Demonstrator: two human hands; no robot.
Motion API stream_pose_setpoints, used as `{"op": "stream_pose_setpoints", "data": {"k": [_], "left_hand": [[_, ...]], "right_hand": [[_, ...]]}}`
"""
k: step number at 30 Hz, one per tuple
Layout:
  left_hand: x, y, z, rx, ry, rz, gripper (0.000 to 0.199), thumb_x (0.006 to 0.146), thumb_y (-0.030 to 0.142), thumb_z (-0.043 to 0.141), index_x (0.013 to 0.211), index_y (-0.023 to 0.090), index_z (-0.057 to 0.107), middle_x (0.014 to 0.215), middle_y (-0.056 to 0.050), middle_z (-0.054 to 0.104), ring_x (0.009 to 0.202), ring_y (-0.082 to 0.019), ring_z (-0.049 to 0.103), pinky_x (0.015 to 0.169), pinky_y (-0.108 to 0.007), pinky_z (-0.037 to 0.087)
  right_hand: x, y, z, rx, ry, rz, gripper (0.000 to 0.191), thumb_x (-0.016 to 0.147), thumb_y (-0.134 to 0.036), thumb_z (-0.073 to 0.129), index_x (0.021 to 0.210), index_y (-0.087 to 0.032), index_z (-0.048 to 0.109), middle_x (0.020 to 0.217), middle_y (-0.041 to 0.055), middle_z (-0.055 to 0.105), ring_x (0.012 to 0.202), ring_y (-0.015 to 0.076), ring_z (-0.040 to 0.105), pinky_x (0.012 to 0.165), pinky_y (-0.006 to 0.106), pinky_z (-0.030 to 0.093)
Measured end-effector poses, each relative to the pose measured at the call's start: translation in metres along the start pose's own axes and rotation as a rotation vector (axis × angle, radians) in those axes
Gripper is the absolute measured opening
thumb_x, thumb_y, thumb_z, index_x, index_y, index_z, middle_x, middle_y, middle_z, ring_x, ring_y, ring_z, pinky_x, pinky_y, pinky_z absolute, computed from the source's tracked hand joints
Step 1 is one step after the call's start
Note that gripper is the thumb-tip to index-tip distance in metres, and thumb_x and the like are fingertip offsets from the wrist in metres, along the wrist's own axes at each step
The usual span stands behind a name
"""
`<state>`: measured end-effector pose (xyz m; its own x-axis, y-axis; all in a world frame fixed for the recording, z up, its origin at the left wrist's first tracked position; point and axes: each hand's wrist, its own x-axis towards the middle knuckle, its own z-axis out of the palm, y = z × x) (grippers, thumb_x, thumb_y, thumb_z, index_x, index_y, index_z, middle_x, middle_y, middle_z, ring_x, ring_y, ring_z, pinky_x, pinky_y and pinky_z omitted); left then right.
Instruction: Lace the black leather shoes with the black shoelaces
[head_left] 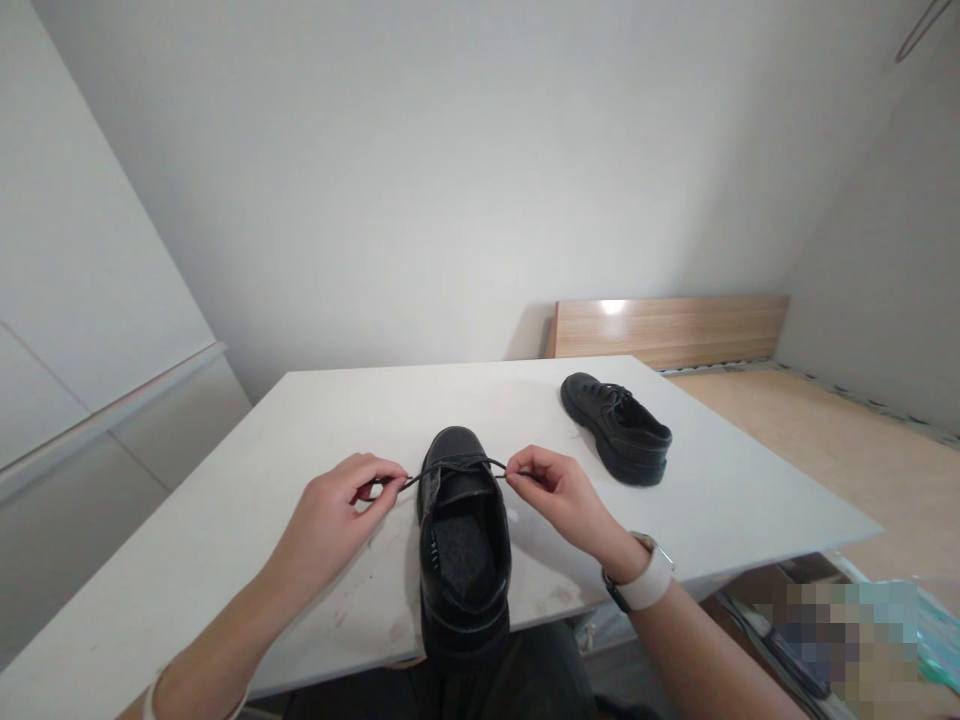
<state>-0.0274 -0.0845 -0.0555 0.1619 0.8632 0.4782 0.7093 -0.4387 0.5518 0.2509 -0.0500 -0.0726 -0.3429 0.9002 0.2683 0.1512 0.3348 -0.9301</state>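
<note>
A black leather shoe (463,560) stands on the white table (225,520) right in front of me, heel toward me, toe pointing away. Its black lace (457,465) stretches sideways across the top of the shoe. My left hand (337,510) pinches the left lace end beside the shoe. My right hand (559,495), with a white watch on the wrist, pinches the right lace end. Both ends are pulled outward and look taut. A second black shoe (619,428) lies farther back on the right, untouched.
A pale wooden board (667,328) leans against the wall behind the table. To the right lies a wooden floor (840,450). White cabinet fronts (90,400) run along the left. Blurred clutter sits low at the right.
</note>
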Motion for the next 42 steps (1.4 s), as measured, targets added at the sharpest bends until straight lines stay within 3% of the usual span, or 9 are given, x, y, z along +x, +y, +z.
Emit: {"op": "stream_pose_setpoints", "data": {"k": [5,20,27,31,33,36,42], "left_hand": [[-0.002,0.008,0.006,-0.085,-0.103,0.018,0.02,0.092,0.032,0.056,0.093,0.022,0.074,0.086,-0.004,0.073,0.07,-0.016,0.061,0.063,-0.026,0.046],[-0.001,0.011,0.01,-0.099,-0.062,0.058,0.018,0.092,0.027,0.057,0.093,0.022,0.074,0.083,-0.003,0.071,0.068,-0.015,0.059,0.064,-0.026,0.048],[0.004,0.014,0.015,-0.106,-0.041,0.137,0.017,0.093,0.022,0.058,0.091,0.023,0.075,0.083,-0.004,0.071,0.079,-0.019,0.063,0.072,-0.03,0.051],[0.002,0.01,0.017,0.003,0.125,0.22,0.016,0.091,0.024,0.064,0.086,0.028,0.079,0.099,-0.006,0.068,0.096,-0.024,0.058,0.083,-0.037,0.051],[0.0,0.01,0.017,0.069,0.188,0.247,0.019,0.091,0.023,0.064,0.086,0.031,0.08,0.095,-0.006,0.065,0.091,-0.023,0.055,0.078,-0.036,0.05],[-0.001,0.012,0.017,0.049,0.123,0.258,0.021,0.094,0.02,0.059,0.093,0.027,0.079,0.084,-0.005,0.065,0.081,-0.02,0.057,0.069,-0.031,0.049],[-0.003,0.023,0.018,-0.083,-0.005,0.134,0.02,0.097,0.025,0.055,0.096,0.019,0.074,0.09,-0.006,0.07,0.083,-0.018,0.066,0.075,-0.029,0.052]], "right_hand": [[0.0,0.003,0.001,0.038,0.01,-0.008,0.024,0.088,-0.041,0.066,0.087,-0.017,0.064,0.078,0.0029,0.062,0.071,0.0153,0.054,0.066,0.028,0.042],[0.0,0.004,0.002,0.054,0.014,0.009,0.031,0.085,-0.048,0.069,0.085,-0.018,0.063,0.076,0.0028,0.061,0.07,0.0154,0.053,0.064,0.029,0.042],[-0.002,0.004,0.003,0.04,0.036,0.014,0.028,0.086,-0.046,0.068,0.085,-0.018,0.064,0.078,0.0035,0.06,0.072,0.0164,0.053,0.066,0.029,0.042],[-0.005,0.002,0.002,-0.047,0.053,-0.025,0.022,0.09,-0.041,0.064,0.087,-0.019,0.065,0.081,0.0043,0.062,0.074,0.0177,0.054,0.067,0.031,0.042],[-0.005,-0.001,0.002,-0.139,0.064,-0.057,0.018,0.092,-0.036,0.061,0.088,-0.019,0.065,0.081,0.0045,0.063,0.074,0.0178,0.054,0.066,0.031,0.042],[-0.005,-0.008,0.002,-0.265,0.081,-0.105,0.013,0.093,-0.029,0.058,0.088,-0.019,0.065,0.078,0.0037,0.062,0.071,0.0171,0.052,0.064,0.03,0.041],[-0.007,-0.006,0.004,-0.299,0.082,-0.11,0.012,0.092,-0.023,0.056,0.086,-0.018,0.064,0.076,0.0023,0.06,0.069,0.0157,0.051,0.064,0.029,0.041]]}}
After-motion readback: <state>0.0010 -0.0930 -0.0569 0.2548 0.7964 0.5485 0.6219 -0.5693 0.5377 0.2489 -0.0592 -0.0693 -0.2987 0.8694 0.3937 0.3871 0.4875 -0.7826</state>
